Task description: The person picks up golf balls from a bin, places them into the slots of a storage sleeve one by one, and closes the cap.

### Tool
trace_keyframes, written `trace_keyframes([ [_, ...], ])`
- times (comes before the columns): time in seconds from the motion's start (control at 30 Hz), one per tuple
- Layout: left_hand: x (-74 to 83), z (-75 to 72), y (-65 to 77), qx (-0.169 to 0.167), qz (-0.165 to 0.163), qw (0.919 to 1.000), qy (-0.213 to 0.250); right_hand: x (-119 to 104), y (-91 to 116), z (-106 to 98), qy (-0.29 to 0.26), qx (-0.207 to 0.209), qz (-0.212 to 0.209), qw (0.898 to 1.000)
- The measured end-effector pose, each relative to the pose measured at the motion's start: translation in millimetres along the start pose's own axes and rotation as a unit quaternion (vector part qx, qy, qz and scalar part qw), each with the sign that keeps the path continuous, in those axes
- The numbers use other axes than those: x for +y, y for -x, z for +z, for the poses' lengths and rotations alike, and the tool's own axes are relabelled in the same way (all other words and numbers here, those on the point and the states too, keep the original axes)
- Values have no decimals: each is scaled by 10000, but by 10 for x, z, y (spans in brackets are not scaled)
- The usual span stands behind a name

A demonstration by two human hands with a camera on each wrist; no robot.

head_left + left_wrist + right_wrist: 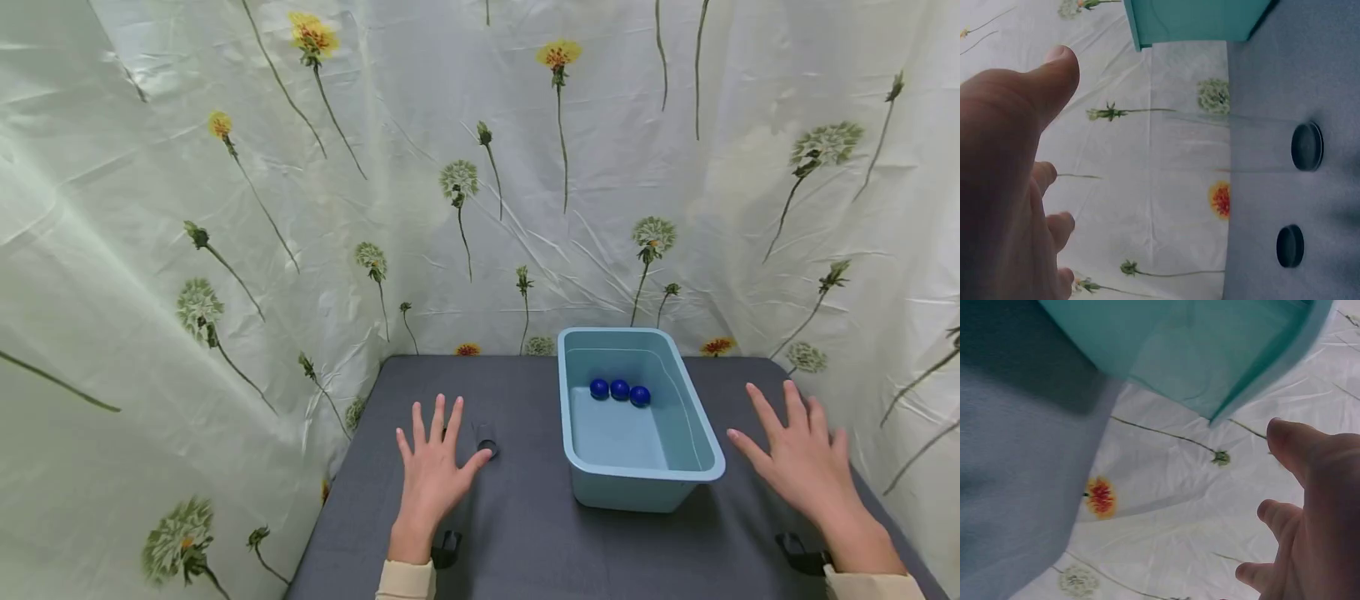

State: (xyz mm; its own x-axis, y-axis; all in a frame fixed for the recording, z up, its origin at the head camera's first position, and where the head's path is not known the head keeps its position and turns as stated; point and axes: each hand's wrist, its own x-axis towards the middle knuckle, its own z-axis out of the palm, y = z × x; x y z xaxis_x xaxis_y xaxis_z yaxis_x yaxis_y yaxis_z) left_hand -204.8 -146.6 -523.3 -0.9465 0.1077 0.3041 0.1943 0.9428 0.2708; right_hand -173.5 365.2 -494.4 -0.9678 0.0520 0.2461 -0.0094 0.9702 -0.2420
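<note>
My left hand (433, 477) hovers above the table with its fingers spread straight, holding nothing. Just past its thumb stands a clear cylinder (485, 435) with a black base; the left wrist view shows its see-through wall and the black base (1307, 147). Beside that lies a separate black cap (1290, 245), mostly covered by my left fingers in the head view. A light blue plastic bin (633, 492) sits right of centre, with three dark blue balls (619, 390) in a row inside. To the bin's right, my right hand (806, 462) is raised, fingers spread and slightly bent, touching nothing.
The dark grey table (525, 533) is bordered at the back and sides by a white curtain (420, 108) printed with dandelions. Black wrist straps (446, 550) show under both wrists. The bin's far end is close to the back curtain.
</note>
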Motion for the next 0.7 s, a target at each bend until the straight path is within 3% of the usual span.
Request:
trace_keyframes([
  [0.33,92,62,-138,139,-38,9972,737,-328,-278,-278,-628,121,-568,9963],
  [0.53,109,136,-202,456,89,9897,1356,-641,-545,-441,-1177,-330,-951,9879],
  [0.7,105,247,-234,757,196,9758,2042,-845,-812,-362,-1573,-774,-1292,9760],
])
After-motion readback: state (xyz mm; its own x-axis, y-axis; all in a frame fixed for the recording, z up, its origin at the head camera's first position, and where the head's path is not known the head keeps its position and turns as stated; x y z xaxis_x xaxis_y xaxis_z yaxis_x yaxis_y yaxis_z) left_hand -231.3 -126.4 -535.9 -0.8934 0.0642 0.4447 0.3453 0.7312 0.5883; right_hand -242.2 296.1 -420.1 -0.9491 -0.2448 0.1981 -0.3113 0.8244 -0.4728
